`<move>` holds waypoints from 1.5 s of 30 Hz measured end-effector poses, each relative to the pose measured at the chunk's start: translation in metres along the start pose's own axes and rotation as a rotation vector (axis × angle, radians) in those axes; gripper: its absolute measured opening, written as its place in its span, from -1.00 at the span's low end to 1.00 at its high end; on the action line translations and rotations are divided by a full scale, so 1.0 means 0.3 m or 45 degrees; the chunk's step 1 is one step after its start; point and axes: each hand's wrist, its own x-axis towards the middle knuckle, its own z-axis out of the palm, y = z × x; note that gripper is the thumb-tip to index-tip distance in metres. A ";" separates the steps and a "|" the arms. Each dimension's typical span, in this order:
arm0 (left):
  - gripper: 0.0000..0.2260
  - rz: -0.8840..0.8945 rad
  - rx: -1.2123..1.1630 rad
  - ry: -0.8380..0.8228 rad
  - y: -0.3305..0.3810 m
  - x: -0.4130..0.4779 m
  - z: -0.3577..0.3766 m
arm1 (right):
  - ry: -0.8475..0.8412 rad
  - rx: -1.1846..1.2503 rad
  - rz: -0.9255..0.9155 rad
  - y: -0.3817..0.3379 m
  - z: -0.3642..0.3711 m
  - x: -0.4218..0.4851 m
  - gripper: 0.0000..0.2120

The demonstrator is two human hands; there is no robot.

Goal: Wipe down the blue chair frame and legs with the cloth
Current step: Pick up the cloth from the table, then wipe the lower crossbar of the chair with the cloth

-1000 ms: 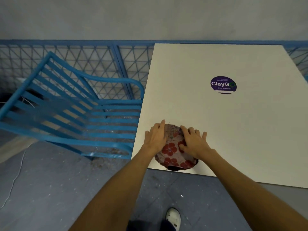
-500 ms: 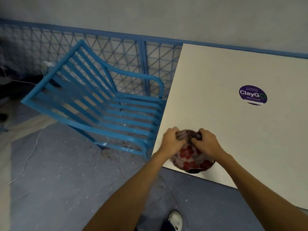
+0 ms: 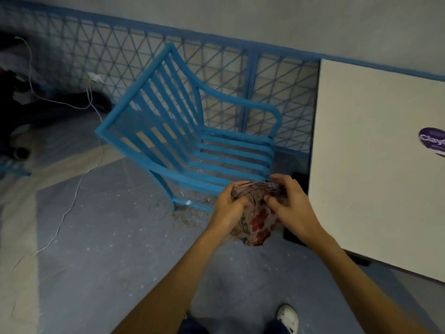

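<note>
The blue chair (image 3: pixel 192 141) with slatted back and seat stands in the middle of the view, its armrest near the railing. A bunched cloth (image 3: pixel 258 220) with red flowers hangs in the air just in front of the chair's front seat edge. My left hand (image 3: pixel 228 208) grips its left side and my right hand (image 3: pixel 289 208) grips its right side. The cloth is off the table and hides part of the chair's front right corner.
A white table (image 3: pixel 375 165) with a purple sticker (image 3: pixel 432 141) stands to the right. A blue mesh railing (image 3: pixel 252 75) runs behind the chair. White cables (image 3: pixel 72 201) lie on the floor at left. My shoe (image 3: pixel 287 319) is at the bottom.
Both hands lifted the cloth off the table's corner and carried it left, in front of the chair. The view swung left, so the chair now sits in the centre.
</note>
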 end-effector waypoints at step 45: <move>-0.78 0.649 0.357 -0.257 -1.245 0.899 -0.366 | 0.253 0.119 -0.042 1.015 1.236 0.296 -0.77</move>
